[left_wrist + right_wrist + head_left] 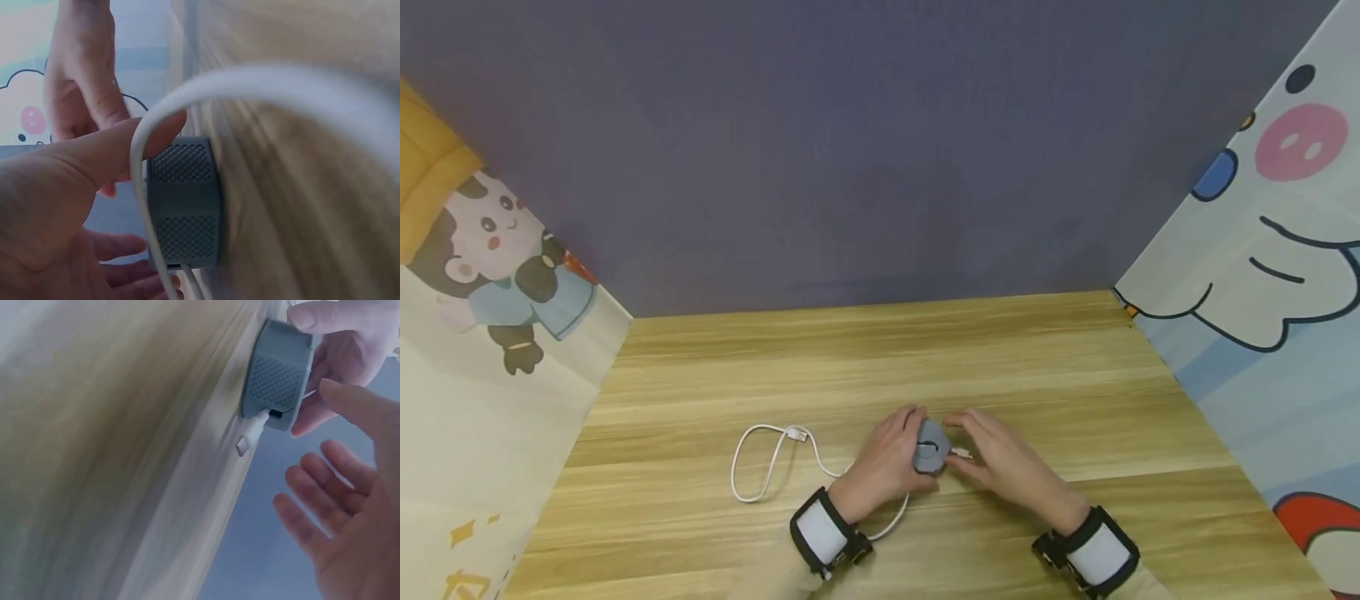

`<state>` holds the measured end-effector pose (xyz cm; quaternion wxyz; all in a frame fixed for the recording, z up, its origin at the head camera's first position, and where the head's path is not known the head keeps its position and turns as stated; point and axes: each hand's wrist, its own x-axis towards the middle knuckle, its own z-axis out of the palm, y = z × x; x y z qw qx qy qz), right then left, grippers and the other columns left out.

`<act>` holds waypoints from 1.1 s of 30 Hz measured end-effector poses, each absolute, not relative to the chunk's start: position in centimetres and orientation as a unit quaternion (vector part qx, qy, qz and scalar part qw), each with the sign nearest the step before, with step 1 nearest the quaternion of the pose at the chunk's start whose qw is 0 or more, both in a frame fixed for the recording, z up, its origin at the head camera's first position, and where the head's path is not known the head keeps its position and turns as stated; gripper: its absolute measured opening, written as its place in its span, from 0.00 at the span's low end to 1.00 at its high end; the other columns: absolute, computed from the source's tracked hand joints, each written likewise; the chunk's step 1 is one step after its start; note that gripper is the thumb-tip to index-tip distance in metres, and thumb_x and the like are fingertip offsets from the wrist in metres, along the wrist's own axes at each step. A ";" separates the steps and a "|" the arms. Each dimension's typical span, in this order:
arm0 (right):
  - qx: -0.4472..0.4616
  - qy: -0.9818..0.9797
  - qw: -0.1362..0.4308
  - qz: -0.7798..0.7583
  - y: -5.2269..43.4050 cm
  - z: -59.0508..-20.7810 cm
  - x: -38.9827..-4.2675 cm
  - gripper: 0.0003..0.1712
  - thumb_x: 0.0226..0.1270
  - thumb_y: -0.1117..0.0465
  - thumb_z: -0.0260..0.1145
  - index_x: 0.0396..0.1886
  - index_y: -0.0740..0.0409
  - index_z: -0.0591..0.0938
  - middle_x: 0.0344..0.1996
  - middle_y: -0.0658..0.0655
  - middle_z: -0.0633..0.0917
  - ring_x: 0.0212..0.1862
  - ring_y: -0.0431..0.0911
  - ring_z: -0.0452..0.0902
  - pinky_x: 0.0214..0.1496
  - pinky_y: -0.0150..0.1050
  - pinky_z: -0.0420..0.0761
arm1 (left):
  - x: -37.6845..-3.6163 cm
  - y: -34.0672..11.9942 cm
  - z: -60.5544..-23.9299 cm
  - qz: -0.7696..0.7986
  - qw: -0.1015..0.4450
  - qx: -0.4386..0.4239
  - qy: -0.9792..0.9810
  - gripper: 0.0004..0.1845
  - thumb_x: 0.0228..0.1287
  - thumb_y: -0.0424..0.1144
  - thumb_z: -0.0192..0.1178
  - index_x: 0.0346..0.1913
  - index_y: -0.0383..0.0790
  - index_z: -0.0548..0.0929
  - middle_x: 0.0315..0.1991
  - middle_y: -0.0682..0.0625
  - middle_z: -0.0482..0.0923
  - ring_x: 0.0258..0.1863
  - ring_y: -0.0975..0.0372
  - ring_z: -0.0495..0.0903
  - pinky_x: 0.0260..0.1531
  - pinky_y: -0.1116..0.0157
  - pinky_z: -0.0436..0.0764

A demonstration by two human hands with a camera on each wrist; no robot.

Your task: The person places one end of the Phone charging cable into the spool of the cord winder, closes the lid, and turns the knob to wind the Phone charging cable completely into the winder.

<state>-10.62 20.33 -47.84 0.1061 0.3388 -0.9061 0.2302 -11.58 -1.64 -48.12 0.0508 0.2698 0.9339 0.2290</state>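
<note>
**A:** Eyes on the grey cable winder (pixel 931 447), sitting on the wooden table (pixel 1045 383) dead centre, right between the two hands. The white cable (pixel 772 467) runs out from it toward nine o'clock, loops wide, and comes back under the wrist.

**B:** And the short end?

**A:** The plug end (pixel 962 453) sticks out of the winder's side toward three o'clock. In the right wrist view you can see that plug end (pixel 250 434) poking from a slot in the winder (pixel 278 375), lying along the tabletop. So the long axis of that stub runs nine to three, pointing straight at the right hand.

**B:** Who's got hold of the winder?

**A:** The left hand (pixel 886 462). Thumb and fingers are curled round the body from the nine o'clock side; the left wrist view shows the thumb laid across the top of the winder (pixel 184 203), cable (pixel 150 156) arcing over it.

**B:** And the right?

**A:** The right hand (pixel 1003 462) sits at three o'clock, fingers loose and spread (pixel 325 519), gripping nothing that I can see. Fingertips are just beside the plug, and it's clearly the nearer hand to that end.
</note>
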 end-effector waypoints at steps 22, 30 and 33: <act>0.278 -0.932 -0.012 0.233 20.7 -48.8 -10.7 0.18 0.66 0.56 0.75 0.52 0.59 0.86 0.46 0.50 0.83 0.47 0.44 0.82 0.48 0.44 0.86 | -12.6 -1.0 -47.4 0.161 0.090 0.295 0.938 0.52 0.48 0.50 0.82 0.75 0.38 0.68 0.68 0.43 0.75 0.65 0.52 0.76 0.64 0.55 0.77; 0.277 -0.932 0.004 0.232 20.3 -49.0 -10.7 0.14 0.65 0.57 0.75 0.48 0.56 0.87 0.43 0.48 0.84 0.45 0.43 0.82 0.48 0.43 0.86 | -12.6 -1.1 -47.8 0.170 0.076 0.306 0.934 0.49 0.50 0.49 0.81 0.74 0.38 0.70 0.66 0.43 0.76 0.63 0.53 0.77 0.62 0.57 0.79; 0.280 -0.932 0.011 0.232 20.2 -49.1 -10.7 0.13 0.65 0.57 0.76 0.46 0.55 0.87 0.42 0.48 0.84 0.45 0.42 0.82 0.48 0.42 0.86 | -12.6 -1.2 -48.1 0.171 0.060 0.316 0.931 0.48 0.50 0.49 0.81 0.72 0.37 0.71 0.63 0.44 0.78 0.60 0.55 0.78 0.59 0.59 0.80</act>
